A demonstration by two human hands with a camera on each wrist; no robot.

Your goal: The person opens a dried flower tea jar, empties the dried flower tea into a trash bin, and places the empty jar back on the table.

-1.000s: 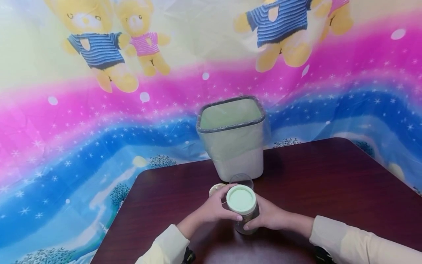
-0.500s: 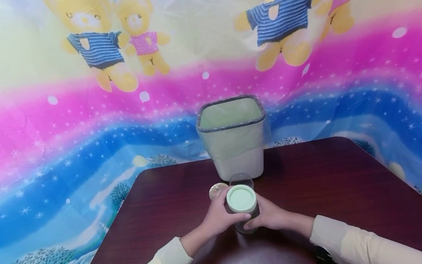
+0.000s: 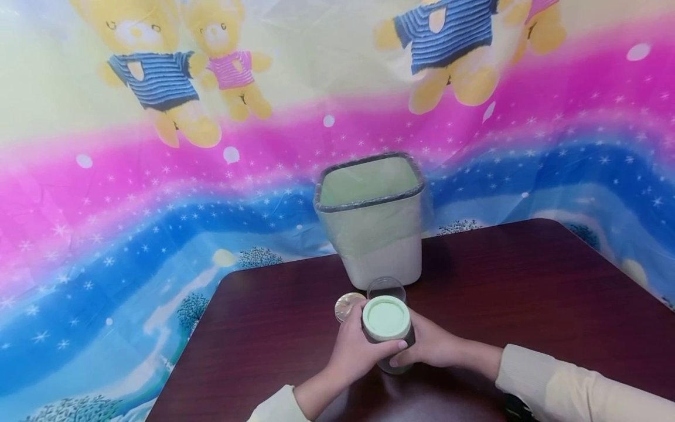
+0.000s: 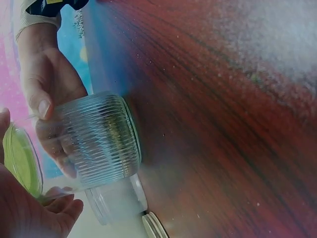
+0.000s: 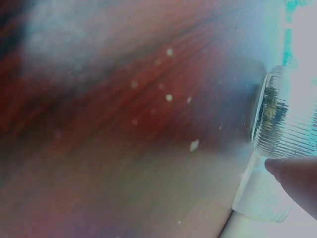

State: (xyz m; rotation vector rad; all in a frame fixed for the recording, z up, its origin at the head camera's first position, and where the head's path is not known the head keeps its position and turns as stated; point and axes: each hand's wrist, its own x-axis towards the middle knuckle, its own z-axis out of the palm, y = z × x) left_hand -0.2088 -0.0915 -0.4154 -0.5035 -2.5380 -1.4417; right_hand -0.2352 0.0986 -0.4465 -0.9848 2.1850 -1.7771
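Note:
A ribbed clear glass jar (image 4: 101, 141) stands on the table under a pale green lid (image 3: 387, 318). Some dark, golden-brown matter lies at its bottom in the right wrist view. My left hand (image 3: 355, 349) grips the jar's top at the lid, thumb across the near side. From the other side my right hand (image 3: 433, 343) holds the jar's body just below. Directly behind stands a second clear container (image 3: 387, 287), partly covered by the lid. A round gold-coloured disc (image 3: 348, 306) lies beside my left fingers; the left wrist view shows it as stacked layers.
A whitish bin (image 3: 382, 246) with a dark rim and a clear liner stands behind the jar. The dark red-brown table (image 3: 506, 281) ends at a printed backdrop (image 3: 285, 158) with teddy bears. Small pale specks dot the tabletop in the right wrist view.
My left hand has turned round the lid, its thumb sliding rightward and its wrist swinging down and right. More of the gold disc shows. The right hand and jar stay put.

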